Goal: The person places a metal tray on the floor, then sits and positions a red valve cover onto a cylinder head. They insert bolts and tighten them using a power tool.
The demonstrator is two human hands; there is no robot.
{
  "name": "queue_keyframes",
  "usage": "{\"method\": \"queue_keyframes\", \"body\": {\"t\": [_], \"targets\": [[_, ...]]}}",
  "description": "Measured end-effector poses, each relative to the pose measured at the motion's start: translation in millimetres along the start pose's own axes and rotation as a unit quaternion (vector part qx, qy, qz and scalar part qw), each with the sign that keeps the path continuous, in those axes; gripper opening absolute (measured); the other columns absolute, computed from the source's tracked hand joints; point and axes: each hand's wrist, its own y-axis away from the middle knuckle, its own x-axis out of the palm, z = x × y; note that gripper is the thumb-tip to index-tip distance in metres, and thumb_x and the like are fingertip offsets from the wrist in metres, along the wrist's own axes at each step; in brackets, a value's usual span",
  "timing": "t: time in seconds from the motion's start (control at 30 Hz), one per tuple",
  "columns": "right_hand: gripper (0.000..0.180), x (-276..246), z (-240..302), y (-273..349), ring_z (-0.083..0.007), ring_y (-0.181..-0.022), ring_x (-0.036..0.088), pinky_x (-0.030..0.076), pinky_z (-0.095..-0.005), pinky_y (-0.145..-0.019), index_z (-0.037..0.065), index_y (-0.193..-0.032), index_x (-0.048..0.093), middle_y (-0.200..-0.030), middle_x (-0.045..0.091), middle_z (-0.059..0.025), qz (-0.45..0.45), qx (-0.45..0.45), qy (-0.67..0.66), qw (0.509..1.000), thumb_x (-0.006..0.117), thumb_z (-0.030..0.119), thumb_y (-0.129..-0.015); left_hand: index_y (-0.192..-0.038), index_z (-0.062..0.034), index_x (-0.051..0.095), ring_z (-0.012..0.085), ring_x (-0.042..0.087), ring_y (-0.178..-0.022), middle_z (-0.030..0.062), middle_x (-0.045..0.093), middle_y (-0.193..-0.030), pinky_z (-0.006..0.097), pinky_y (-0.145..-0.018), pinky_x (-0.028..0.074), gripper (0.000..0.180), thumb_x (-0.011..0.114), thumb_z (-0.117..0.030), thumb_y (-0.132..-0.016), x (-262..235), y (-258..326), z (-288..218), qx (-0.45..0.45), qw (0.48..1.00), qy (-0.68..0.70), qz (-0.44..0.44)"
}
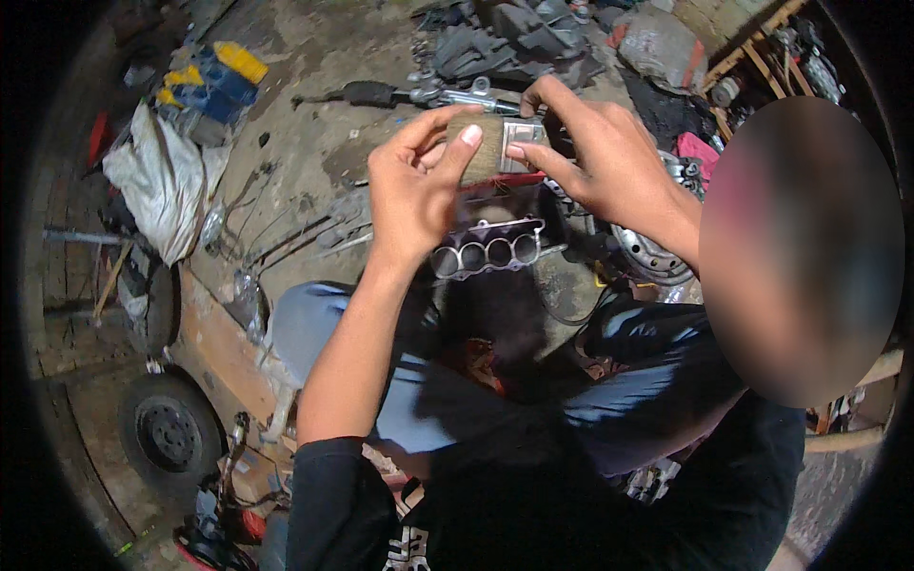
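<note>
A wide flat paintbrush point(487, 143) with pale bristles and a metal ferrule is held up between my two hands. My left hand point(411, 181) has its thumb and fingers closed on the bristles. My right hand point(609, 157) grips the brush at the ferrule, thumb on the near side; the handle is mostly hidden behind that hand. Below the brush, between my legs, stands a metal engine block point(484, 228) with a row of several round cylinder bores facing up. Neither hand touches it.
Dark metal parts point(509, 43) and a long rod-like part point(371, 93) lie beyond my hands. A wheel rim point(652, 255) is on the right. A white sack point(157, 176), blue and yellow containers point(214, 81) and a tyred wheel point(171, 433) are at left. A blurred oval hides the right side.
</note>
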Motion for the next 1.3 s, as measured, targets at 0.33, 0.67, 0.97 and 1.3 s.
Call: {"method": "queue_keyframes", "body": {"t": [0.33,0.67,0.97,1.3], "targets": [[0.038,50,24,-28,-0.0452,-0.093,0.066,0.052,-0.0533,-0.078,0.003,-0.112,0.062,-0.092,0.07,-0.0216,0.093,-0.073,-0.081,0.99,0.073,0.03,-0.088,-0.11,0.0047,0.073,0.0117,0.067,-0.092,0.0098,0.074,-0.101,0.025,-0.084,0.053,0.023,0.075,-0.005,-0.089,-73,34,-7,0.029,0.984,-0.15,-0.09],[0.043,29,-36,-8,-0.0413,-0.098,0.065,0.05,-0.0487,-0.086,0.001,-0.113,0.062,-0.103,0.069,-0.0215,0.03,0.007,-0.072,0.997,0.072,0.035,-0.089,-0.108,0.0084,0.069,0.0174,0.07,-0.077,0.0149,0.073,-0.091,0.028,-0.071,0.057,0.029,0.061,-0.018,-0.102,-109,27,8,0.026,0.975,-0.126,-0.18],[0.022,82,-83,166,-0.014,-0.103,0.056,0.044,-0.0304,-0.094,-0.002,-0.112,0.059,-0.106,0.064,-0.0058,-0.067,0.273,-0.393,0.876,0.067,0.009,-0.095,-0.108,0.0055,0.071,0.0168,0.07,-0.088,0.011,0.074,-0.096,0.03,-0.079,0.056,0.034,0.054,-0.024,-0.106,-130,58,12,0.012,0.948,-0.232,-0.215],[0.028,145,-48,116,-0.0107,-0.076,0.062,0.05,-0.0265,-0.07,0.0,-0.116,0.055,-0.097,0.066,-0.0077,0.083,0.272,-0.478,0.831,0.065,0.018,-0.097,-0.108,0.0018,0.073,0.0144,0.068,-0.088,0.0096,0.074,-0.093,0.03,-0.08,0.054,0.03,0.06,-0.025,-0.102,-188,116,62,-0.034,0.894,-0.341,-0.29]]}}
